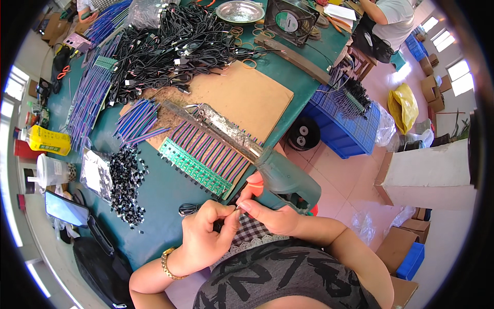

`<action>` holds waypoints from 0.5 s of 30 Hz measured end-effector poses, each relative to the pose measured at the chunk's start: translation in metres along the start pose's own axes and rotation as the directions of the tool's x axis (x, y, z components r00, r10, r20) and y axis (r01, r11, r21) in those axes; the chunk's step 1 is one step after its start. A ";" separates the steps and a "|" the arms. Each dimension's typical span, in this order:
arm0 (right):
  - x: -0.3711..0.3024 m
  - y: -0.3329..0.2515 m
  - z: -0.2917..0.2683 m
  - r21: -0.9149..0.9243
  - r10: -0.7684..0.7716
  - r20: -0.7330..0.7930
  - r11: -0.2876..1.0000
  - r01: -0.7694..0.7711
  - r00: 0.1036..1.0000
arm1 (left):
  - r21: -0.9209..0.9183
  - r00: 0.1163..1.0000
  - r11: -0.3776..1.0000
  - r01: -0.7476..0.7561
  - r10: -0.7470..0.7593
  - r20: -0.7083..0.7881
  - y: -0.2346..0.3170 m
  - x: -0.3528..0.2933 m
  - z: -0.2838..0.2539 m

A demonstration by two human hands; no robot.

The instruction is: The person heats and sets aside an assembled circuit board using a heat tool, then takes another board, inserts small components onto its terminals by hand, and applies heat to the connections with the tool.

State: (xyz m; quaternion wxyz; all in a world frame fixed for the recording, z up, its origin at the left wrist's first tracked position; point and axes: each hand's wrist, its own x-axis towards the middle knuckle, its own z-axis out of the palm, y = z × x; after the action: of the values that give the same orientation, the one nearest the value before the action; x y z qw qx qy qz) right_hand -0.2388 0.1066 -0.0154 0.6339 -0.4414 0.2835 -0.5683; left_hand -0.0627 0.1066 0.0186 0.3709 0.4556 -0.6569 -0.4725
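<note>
My left hand [208,232] and my right hand [272,215] meet in front of my chest, both pinched at the fingertips. What they hold is too small to make out. An orange part [254,186] shows by my right fingers, close to a dark green cylindrical tool body [288,177]. Just beyond lies a green circuit board panel [193,166], with rows of purple and black wires [208,147] running from it under a worn metal bar [221,126]. A coiled black cable [189,209] rests near my left hand.
A heap of black cables [170,46] covers the table's far side, next to brown board [257,90]. Small black connectors [126,185] and purple wire bundles [92,103] lie left. A fan [290,21] stands far right; a blue crate [339,121] is beside the table.
</note>
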 end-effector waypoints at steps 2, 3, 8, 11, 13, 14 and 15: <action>0.003 -0.002 -0.001 -0.067 0.025 0.006 0.997 -0.024 1.000 | 0.203 0.991 0.970 -0.131 0.130 0.016 0.004 0.003 -0.005; 0.003 -0.002 0.000 -0.066 0.026 0.009 0.997 -0.025 1.000 | 0.300 0.987 0.940 -0.160 0.153 0.049 0.011 0.005 -0.008; 0.004 0.003 0.002 0.030 0.054 -0.083 0.998 -0.052 0.995 | 0.528 0.898 0.736 -0.424 0.418 0.137 0.011 0.011 -0.013; 0.002 0.002 0.000 0.088 0.097 -0.126 0.992 -0.087 0.987 | 0.673 0.808 0.507 -0.539 0.536 0.243 0.012 0.011 -0.017; 0.002 0.001 0.000 0.099 0.127 -0.122 0.988 -0.115 0.984 | 0.720 0.788 0.432 -0.544 0.558 0.260 0.009 0.007 -0.017; 0.001 0.001 0.000 0.107 0.157 -0.116 0.984 -0.145 0.981 | 0.719 0.787 0.429 -0.547 0.557 0.265 0.010 0.006 -0.017; 0.001 0.003 0.000 0.110 0.155 -0.119 0.984 -0.142 0.981 | 0.718 0.795 0.444 -0.537 0.552 0.253 0.010 0.006 -0.017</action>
State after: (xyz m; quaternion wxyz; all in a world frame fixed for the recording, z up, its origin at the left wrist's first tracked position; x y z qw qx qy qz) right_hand -0.2376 0.1057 -0.0176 0.6768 -0.3490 0.3264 -0.5601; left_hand -0.0511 0.0974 0.0337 0.2817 0.3364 -0.8986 -0.0034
